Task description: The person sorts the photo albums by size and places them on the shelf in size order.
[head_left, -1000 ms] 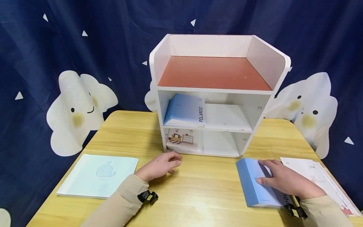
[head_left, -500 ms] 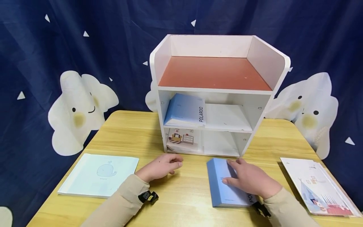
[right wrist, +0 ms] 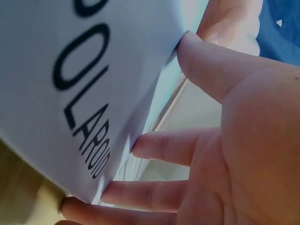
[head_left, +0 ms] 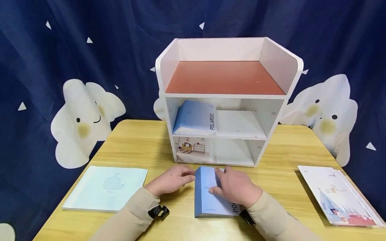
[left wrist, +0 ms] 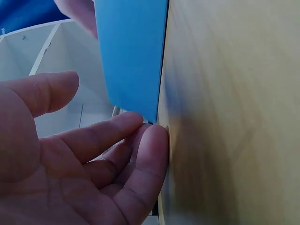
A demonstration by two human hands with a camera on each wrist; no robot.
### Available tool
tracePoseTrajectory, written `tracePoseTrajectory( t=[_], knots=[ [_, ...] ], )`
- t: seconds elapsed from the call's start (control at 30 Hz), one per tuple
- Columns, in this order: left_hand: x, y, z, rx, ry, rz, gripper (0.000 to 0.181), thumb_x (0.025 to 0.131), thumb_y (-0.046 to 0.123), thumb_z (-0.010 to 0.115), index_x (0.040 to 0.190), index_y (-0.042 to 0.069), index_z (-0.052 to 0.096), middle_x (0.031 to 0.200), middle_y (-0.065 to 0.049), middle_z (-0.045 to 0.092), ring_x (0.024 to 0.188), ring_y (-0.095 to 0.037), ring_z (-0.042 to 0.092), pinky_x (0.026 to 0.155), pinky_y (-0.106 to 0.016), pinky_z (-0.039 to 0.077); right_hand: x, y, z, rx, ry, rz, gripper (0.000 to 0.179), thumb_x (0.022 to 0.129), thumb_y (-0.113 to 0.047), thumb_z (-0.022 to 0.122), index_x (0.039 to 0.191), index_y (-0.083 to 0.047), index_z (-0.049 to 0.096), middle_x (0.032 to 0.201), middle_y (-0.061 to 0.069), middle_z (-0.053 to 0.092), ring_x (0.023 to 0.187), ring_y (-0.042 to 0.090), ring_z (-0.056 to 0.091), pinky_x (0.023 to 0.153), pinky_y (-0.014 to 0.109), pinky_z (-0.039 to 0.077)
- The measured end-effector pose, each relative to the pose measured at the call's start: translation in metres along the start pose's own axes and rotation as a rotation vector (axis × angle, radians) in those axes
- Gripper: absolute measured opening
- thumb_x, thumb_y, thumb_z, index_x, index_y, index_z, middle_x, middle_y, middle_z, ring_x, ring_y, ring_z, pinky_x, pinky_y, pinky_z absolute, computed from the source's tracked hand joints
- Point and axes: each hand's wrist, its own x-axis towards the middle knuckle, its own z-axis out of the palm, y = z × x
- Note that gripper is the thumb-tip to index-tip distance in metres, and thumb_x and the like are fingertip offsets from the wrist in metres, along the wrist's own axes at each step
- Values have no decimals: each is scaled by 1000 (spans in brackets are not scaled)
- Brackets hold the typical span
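Blue book: a thick, pale-blue book lettered POLAROID [head_left: 211, 202] is lying flat on the table under the right fingers, its spine side facing the left fingertips.
Right hand: the right hand [head_left: 236, 187] is resting on the cover; its thumb and fingers are spreading nearly straight, touching the book without curling round it.
Left hand: the left hand [head_left: 172, 180] is lying beside the book's far left corner, fingers bending loosely, thumb standing apart, gripping nothing; whether a fingertip is touching the corner I cannot tell.
Wrist straps: a black wrist device [head_left: 158, 211] is sitting behind the left fingers, and another black device [head_left: 247, 217] behind the right ones.
Whale book: a flat, pale mint book with a whale drawing [head_left: 105, 190] is lying to the left of the left fingers.
Tent book: a white picture book with a tent drawing [head_left: 334, 197] is lying well to the right of the right fingers.
Shelf: a white shelf unit with a red-brown top [head_left: 224, 96] is standing just beyond both hands' fingertips, holding a second blue POLAROID book [head_left: 194, 115] above and a white room-picture book [head_left: 193, 149] below.
Table: a yellowish wooden tabletop [head_left: 138, 144] is spreading beneath all the fingers.
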Motion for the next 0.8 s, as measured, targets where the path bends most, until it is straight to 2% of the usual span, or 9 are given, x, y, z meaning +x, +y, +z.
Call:
tracePoseTrajectory(
  t=[0.07,0.13,0.23,0.33,0.5,0.53,0.6,0.67,0.8],
  knots=[
    [0,0,2,16,4,2,40,104,33,57,130,4,67,127,-8,66,118,-24,59,102,-46,48,-1,0,0,17,-11,-10,78,88,-60,70,139,-2,60,106,22,64,75,27,62,60,44,54],
    [0,0,4,20,1,-2,40,104,33,57,131,4,66,129,-9,65,122,-26,58,104,-47,47,-4,6,-1,84,-36,-20,78,89,-60,69,143,-4,57,120,26,62,92,34,66,74,50,57],
    [-1,1,6,30,-2,-11,41,104,34,56,132,5,66,132,-9,64,124,-25,57,104,-47,46,-13,23,-3,293,-73,-28,76,93,-56,66,149,-7,50,141,25,53,117,40,61,96,56,50],
    [-2,2,7,22,-4,-16,43,104,35,57,133,5,65,130,-9,63,109,-23,64,98,-44,49,-23,47,-3,655,-102,-17,72,100,-45,62,155,-5,40,152,24,44,125,38,57,101,54,48],
    [-4,3,8,-88,-51,-30,48,103,31,60,137,-2,59,124,-11,59,68,-17,65,74,-33,54,-33,83,11,1467,-254,-26,64,110,-24,43,158,7,14,160,32,22,132,44,49,100,52,50],
    [-4,4,8,-117,-62,-34,50,103,31,60,139,-4,57,127,-13,58,68,-16,65,73,-31,55,-33,88,15,1601,-297,-33,62,110,-21,38,157,8,10,160,33,21,133,46,47,102,54,48],
    [-5,5,9,-155,-80,-46,56,102,31,62,142,-6,52,134,-17,53,71,-15,66,71,-29,56,-32,94,24,1787,-357,-63,59,111,-18,30,157,9,4,159,33,24,134,47,46,106,56,43],
    [-4,6,10,-154,-79,-48,62,101,32,63,146,-7,47,141,-20,47,73,-14,67,72,-28,56,-30,95,32,1884,-368,-63,56,111,-16,27,156,9,4,155,31,33,132,47,48,108,57,41],
    [-5,8,11,-97,-53,-54,72,97,37,67,150,-6,42,144,-22,44,73,-10,65,78,-29,54,-24,89,41,1939,-290,21,59,108,-9,35,156,9,5,149,31,43,129,42,53,107,55,42]
  ],
)
